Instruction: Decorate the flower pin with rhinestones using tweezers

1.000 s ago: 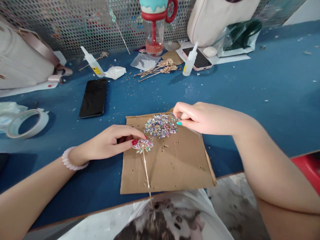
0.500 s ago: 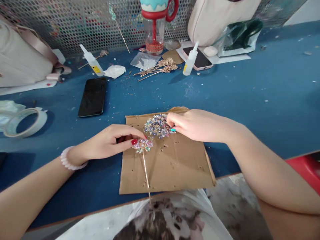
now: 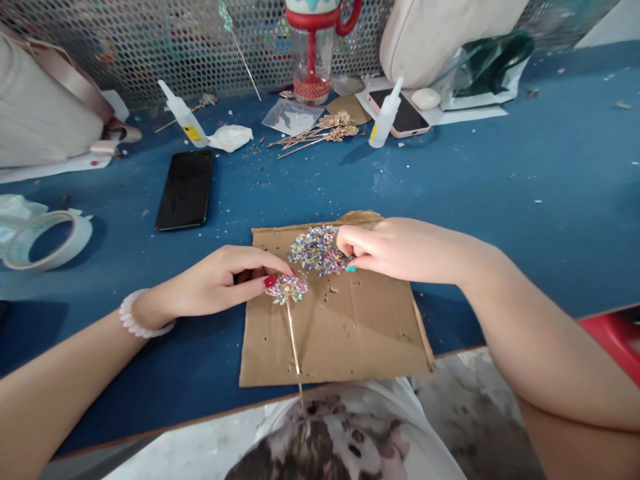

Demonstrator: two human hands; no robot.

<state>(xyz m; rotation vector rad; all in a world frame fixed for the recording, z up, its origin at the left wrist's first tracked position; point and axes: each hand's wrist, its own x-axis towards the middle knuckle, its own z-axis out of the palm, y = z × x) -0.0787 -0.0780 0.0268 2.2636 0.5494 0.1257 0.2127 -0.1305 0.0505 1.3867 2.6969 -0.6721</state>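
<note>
Between the thumb and fingers of my left hand (image 3: 235,280) is the flower head of a hairpin (image 3: 289,289), set with pink and pale green stones. Its thin gold stem points toward me, past the near edge of a cardboard sheet (image 3: 370,333). A pile of small glittering stones (image 3: 317,250) lies on the far part of that sheet. My right hand (image 3: 380,250) is at the pile's right side, fingertips bent together against the stones. Whatever those fingers may pinch is hidden from view.
Beyond the cardboard lie a black phone (image 3: 185,189), two glue bottles (image 3: 184,115), gold hairpins (image 3: 320,133) and a second phone (image 3: 400,113). A tape roll (image 3: 50,240) is at left. A cup (image 3: 313,60) stands by the perforated metal screen (image 3: 145,53).
My right fingertips have curled in slightly at the edge of the stone pile. My left hand keeps its hold on the hairpin. The whole view has shifted a little.
</note>
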